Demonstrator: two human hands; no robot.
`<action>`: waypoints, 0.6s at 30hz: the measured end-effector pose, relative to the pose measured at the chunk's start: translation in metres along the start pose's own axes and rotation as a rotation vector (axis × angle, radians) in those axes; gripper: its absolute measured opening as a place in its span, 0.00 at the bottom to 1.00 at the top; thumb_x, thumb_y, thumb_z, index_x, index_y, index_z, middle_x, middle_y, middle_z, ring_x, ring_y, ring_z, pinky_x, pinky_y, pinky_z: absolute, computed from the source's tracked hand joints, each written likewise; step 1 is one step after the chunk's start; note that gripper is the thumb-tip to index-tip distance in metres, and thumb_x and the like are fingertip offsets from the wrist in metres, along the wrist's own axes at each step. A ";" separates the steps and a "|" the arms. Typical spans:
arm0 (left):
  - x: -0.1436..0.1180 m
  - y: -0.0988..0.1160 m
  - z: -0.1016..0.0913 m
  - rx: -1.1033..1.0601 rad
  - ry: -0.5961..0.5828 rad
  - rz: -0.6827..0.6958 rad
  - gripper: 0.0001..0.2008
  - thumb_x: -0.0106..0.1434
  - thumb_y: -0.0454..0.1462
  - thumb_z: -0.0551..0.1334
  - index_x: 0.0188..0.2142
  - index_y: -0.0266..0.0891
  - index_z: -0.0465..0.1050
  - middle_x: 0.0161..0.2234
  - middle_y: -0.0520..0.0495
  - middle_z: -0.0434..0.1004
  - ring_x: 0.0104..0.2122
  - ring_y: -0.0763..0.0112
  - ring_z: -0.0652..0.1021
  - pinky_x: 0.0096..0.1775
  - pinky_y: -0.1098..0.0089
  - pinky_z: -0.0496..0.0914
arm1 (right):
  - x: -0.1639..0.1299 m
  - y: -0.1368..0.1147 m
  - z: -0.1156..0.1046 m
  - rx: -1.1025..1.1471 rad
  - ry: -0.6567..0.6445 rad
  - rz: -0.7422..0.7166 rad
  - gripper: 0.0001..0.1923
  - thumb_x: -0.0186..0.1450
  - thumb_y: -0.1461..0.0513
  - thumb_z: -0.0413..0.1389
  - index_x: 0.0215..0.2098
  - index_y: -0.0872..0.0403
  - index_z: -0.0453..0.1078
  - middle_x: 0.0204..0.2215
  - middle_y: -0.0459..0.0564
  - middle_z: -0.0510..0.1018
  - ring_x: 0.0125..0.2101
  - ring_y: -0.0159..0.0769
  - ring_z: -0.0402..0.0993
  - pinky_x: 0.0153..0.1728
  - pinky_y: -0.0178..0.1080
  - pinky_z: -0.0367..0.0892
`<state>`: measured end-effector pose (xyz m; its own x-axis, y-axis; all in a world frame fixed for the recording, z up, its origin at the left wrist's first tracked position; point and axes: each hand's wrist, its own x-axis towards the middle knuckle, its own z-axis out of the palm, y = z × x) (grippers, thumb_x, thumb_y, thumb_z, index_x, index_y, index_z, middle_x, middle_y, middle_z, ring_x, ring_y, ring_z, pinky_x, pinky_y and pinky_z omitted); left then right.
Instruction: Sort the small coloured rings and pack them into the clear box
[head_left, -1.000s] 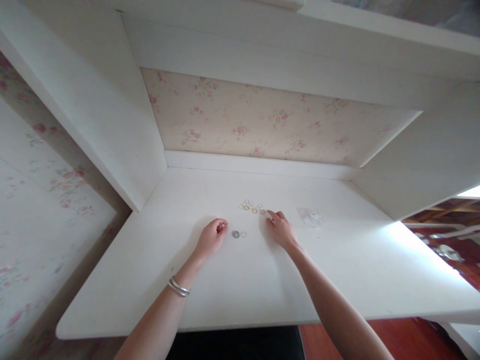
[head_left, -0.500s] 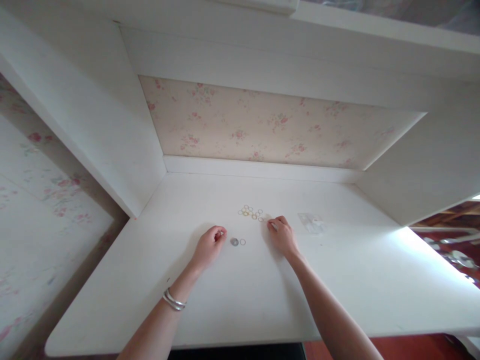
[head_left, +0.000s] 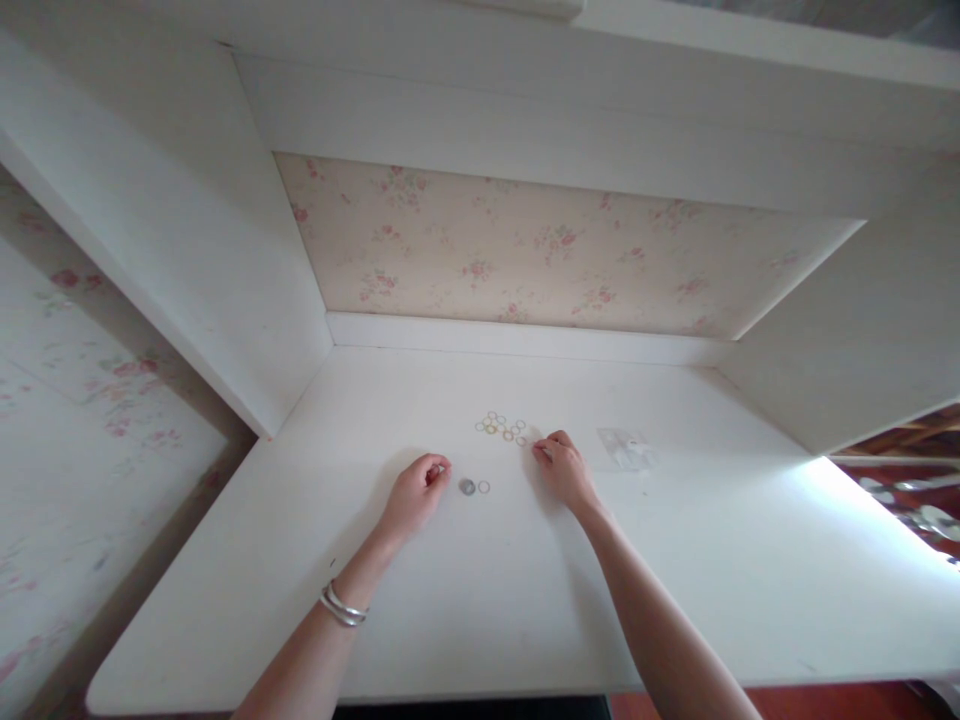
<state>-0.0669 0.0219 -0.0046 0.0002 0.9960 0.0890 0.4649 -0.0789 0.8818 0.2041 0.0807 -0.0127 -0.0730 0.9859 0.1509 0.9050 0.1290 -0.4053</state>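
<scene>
My left hand [head_left: 415, 494] rests on the white desk with its fingers curled and the thumb tip pressed to them; anything in the pinch is too small to make out. Just right of it lie a small grey round piece [head_left: 467, 487] and a single thin ring [head_left: 484, 488]. My right hand [head_left: 564, 470] is also closed, its fingertips pinched down at the desk; what they hold, if anything, is hidden. Beside those fingertips, to the left, is a loose cluster of several thin gold and silver-coloured rings [head_left: 508, 435].
A clear plastic bag [head_left: 627, 450] lies on the desk [head_left: 465, 610] to the right of my right hand. White panels [head_left: 172, 220] enclose the desk at left and right, with flowered wallpaper [head_left: 480, 250] behind. A tiny dark speck [head_left: 333, 563] sits near my left wrist's bracelet [head_left: 344, 606].
Both hands keep almost the same pose and place. The view has shifted very slightly; the rings and the grey round piece lie as before.
</scene>
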 end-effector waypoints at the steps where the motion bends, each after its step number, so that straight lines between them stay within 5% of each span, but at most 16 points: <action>1: 0.000 0.000 0.000 0.002 0.001 0.005 0.12 0.60 0.43 0.55 0.35 0.39 0.72 0.23 0.53 0.68 0.24 0.72 0.69 0.29 0.73 0.62 | 0.000 0.000 0.000 -0.017 -0.016 -0.001 0.14 0.66 0.60 0.46 0.37 0.52 0.73 0.40 0.50 0.70 0.33 0.31 0.69 0.35 0.33 0.60; 8: 0.000 -0.003 0.000 -0.003 -0.006 0.031 0.12 0.61 0.42 0.55 0.35 0.39 0.72 0.23 0.53 0.67 0.24 0.73 0.68 0.28 0.74 0.61 | -0.010 -0.011 -0.003 -0.112 -0.073 -0.060 0.13 0.68 0.62 0.42 0.37 0.55 0.68 0.38 0.54 0.68 0.34 0.35 0.69 0.34 0.36 0.60; 18: 0.000 0.000 -0.002 -0.007 -0.014 0.022 0.11 0.60 0.42 0.55 0.36 0.40 0.72 0.24 0.53 0.68 0.25 0.73 0.69 0.29 0.74 0.62 | -0.054 -0.070 0.009 0.164 -0.059 -0.285 0.14 0.70 0.60 0.39 0.38 0.52 0.65 0.38 0.51 0.67 0.34 0.33 0.69 0.37 0.36 0.64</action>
<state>-0.0687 0.0214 -0.0039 0.0230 0.9945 0.1024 0.4583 -0.1015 0.8830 0.1408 0.0198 -0.0007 -0.3416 0.9116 0.2285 0.7655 0.4109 -0.4951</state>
